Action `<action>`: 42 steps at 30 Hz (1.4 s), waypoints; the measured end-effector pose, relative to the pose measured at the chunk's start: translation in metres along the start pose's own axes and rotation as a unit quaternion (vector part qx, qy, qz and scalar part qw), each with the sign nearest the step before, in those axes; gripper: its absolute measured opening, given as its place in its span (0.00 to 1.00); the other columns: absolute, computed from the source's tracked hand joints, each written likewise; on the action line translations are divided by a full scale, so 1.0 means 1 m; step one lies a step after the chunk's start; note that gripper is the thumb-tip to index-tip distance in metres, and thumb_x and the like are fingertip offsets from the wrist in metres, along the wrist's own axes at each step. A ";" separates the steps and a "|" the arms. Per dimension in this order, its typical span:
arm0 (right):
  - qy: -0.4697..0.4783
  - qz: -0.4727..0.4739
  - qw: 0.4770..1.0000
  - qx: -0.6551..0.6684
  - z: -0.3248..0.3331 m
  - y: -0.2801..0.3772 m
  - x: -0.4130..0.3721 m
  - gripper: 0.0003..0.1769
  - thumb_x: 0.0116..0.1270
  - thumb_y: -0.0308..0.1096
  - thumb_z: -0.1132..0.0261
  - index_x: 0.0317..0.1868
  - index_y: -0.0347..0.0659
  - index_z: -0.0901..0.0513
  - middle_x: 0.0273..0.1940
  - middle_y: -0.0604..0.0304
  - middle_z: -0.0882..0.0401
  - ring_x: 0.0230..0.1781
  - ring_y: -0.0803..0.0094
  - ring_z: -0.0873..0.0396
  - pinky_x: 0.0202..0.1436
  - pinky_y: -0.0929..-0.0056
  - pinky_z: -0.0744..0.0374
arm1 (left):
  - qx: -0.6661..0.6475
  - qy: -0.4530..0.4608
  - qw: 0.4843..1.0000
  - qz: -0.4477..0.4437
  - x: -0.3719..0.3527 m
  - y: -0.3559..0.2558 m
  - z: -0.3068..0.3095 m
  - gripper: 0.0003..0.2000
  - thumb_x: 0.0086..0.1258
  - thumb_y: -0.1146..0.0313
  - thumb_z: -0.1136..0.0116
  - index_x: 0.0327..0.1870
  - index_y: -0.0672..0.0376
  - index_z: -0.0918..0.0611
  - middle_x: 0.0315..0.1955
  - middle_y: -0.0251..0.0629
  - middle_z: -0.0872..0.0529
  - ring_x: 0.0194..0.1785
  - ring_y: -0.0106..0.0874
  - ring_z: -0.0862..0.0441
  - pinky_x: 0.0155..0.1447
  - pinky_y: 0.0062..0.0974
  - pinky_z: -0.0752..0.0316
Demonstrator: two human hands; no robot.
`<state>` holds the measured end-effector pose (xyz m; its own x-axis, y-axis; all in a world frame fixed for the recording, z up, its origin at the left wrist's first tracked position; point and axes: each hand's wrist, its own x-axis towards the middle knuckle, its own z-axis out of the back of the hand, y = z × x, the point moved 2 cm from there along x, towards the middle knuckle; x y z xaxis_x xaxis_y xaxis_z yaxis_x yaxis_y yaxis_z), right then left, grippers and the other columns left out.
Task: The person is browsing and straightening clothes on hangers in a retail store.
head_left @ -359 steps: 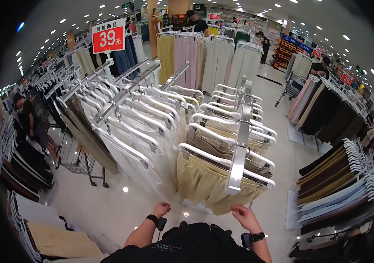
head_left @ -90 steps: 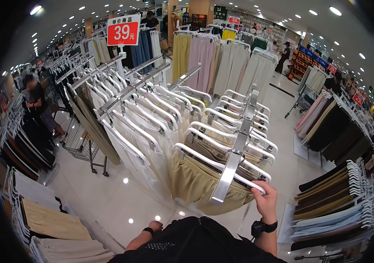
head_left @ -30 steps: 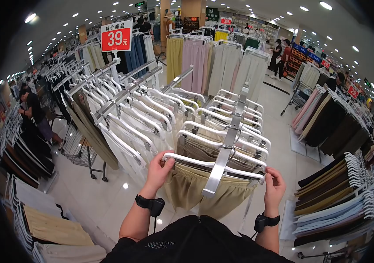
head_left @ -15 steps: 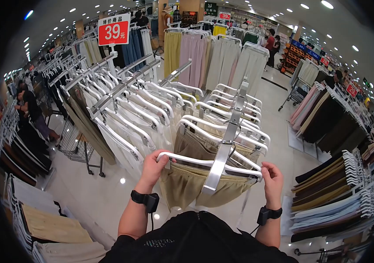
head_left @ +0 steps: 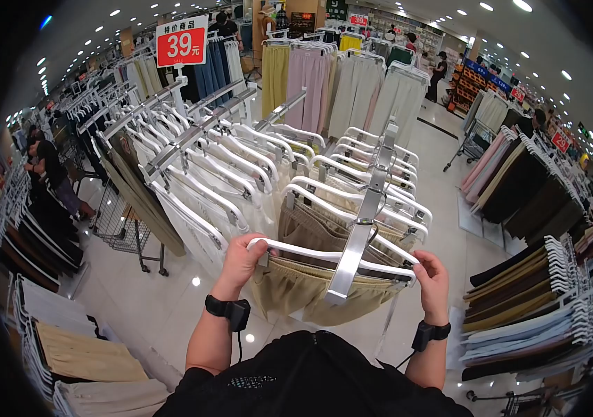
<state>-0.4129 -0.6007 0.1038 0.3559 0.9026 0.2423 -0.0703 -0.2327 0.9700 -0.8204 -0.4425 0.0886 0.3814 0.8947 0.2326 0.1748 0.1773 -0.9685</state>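
Note:
My left hand (head_left: pixel 242 263) is closed around the left end of a white hanger (head_left: pixel 296 249), thumb on top. At the hanger's right end, my right hand (head_left: pixel 432 278) pinches the tip between thumb and fingers. Khaki pants (head_left: pixel 310 286) hang from this hanger by clips at the waistband. The hanger is on the front part of a silver display rail (head_left: pixel 346 270), which slopes down towards me. Just behind hang darker brown pants (head_left: pixel 303 226) on another white hanger, with several more hangers further along the rail.
To the left, rails hold white pants (head_left: pixel 195 208) on hangers. A shopping cart (head_left: pixel 126 233) stands beyond them. A red price sign (head_left: pixel 182 43) rises above the racks. Folded pants hang on a rack (head_left: pixel 519 313) at right. Other people (head_left: pixel 53 170) are among the racks.
Both hands keep their hold on the hanger, which has barely moved. The khaki pants hang slightly differently, and the view has shifted a little.

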 end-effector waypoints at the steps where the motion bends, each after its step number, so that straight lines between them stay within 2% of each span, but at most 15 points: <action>1: 0.003 -0.008 1.000 0.001 0.001 -0.001 0.000 0.20 0.73 0.32 0.30 0.61 0.33 0.18 0.55 0.58 0.15 0.56 0.72 0.19 0.64 0.71 0.24 | -0.008 -0.002 1.000 0.000 0.000 -0.001 0.000 0.25 0.75 0.43 0.35 0.42 0.64 0.12 0.34 0.33 0.10 0.41 0.22 0.16 0.52 0.24 0.25; 2: 0.006 -0.016 1.000 0.003 0.001 -0.002 0.000 0.20 0.73 0.32 0.30 0.62 0.33 0.18 0.55 0.58 0.15 0.56 0.72 0.19 0.64 0.71 0.24 | -0.015 -0.005 1.000 -0.001 0.000 -0.002 0.000 0.23 0.76 0.47 0.34 0.39 0.63 0.11 0.34 0.32 0.10 0.41 0.21 0.17 0.51 0.24 0.25; 9: 0.020 -0.032 0.999 -0.006 -0.003 -0.003 0.001 0.20 0.75 0.33 0.31 0.63 0.33 0.18 0.55 0.56 0.13 0.55 0.71 0.17 0.64 0.71 0.23 | -0.002 -0.003 1.000 0.011 -0.002 -0.006 0.001 0.22 0.76 0.49 0.34 0.38 0.64 0.11 0.33 0.32 0.10 0.40 0.22 0.17 0.51 0.24 0.25; 11: 0.066 -0.039 0.997 -0.017 -0.008 -0.004 0.003 0.20 0.78 0.34 0.34 0.64 0.32 0.19 0.54 0.55 0.12 0.55 0.70 0.16 0.63 0.70 0.21 | -0.017 -0.004 0.999 0.030 -0.003 -0.006 0.000 0.21 0.76 0.50 0.34 0.38 0.64 0.10 0.33 0.32 0.10 0.40 0.22 0.17 0.51 0.24 0.25; 17: 0.078 -0.030 0.996 -0.017 -0.012 -0.003 0.004 0.19 0.82 0.35 0.39 0.65 0.32 0.19 0.54 0.54 0.11 0.55 0.70 0.16 0.63 0.69 0.21 | -0.001 0.003 1.000 0.020 -0.009 -0.012 0.001 0.21 0.77 0.51 0.34 0.39 0.64 0.10 0.33 0.33 0.10 0.40 0.22 0.17 0.51 0.24 0.25; 29: 0.100 -0.014 0.994 -0.036 -0.013 0.002 -0.003 0.20 0.83 0.40 0.39 0.63 0.32 0.19 0.53 0.55 0.11 0.55 0.70 0.16 0.62 0.70 0.20 | 0.029 0.009 1.000 0.008 -0.012 -0.016 0.002 0.23 0.77 0.49 0.37 0.35 0.65 0.10 0.31 0.34 0.10 0.39 0.24 0.17 0.50 0.25 0.24; 37: 0.089 -0.031 0.995 -0.019 -0.012 0.001 -0.006 0.20 0.82 0.39 0.39 0.64 0.33 0.19 0.53 0.56 0.11 0.54 0.71 0.16 0.61 0.71 0.20 | 0.010 0.009 1.000 0.008 -0.013 -0.013 0.000 0.23 0.78 0.50 0.37 0.35 0.65 0.11 0.31 0.34 0.11 0.39 0.23 0.17 0.51 0.26 0.25; 42: 0.060 0.006 0.997 -0.053 -0.017 0.004 -0.001 0.20 0.83 0.40 0.39 0.63 0.32 0.18 0.52 0.57 0.12 0.54 0.72 0.17 0.60 0.72 0.21 | 0.016 -0.004 1.000 0.008 -0.016 -0.017 -0.001 0.22 0.79 0.52 0.38 0.35 0.66 0.11 0.32 0.33 0.11 0.40 0.23 0.18 0.52 0.26 0.25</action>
<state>-0.4294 -0.5966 0.1081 0.2407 0.9385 0.2476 -0.1741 -0.2092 0.9623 -0.8285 -0.4604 0.1012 0.3771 0.9007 0.2157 0.1394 0.1751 -0.9746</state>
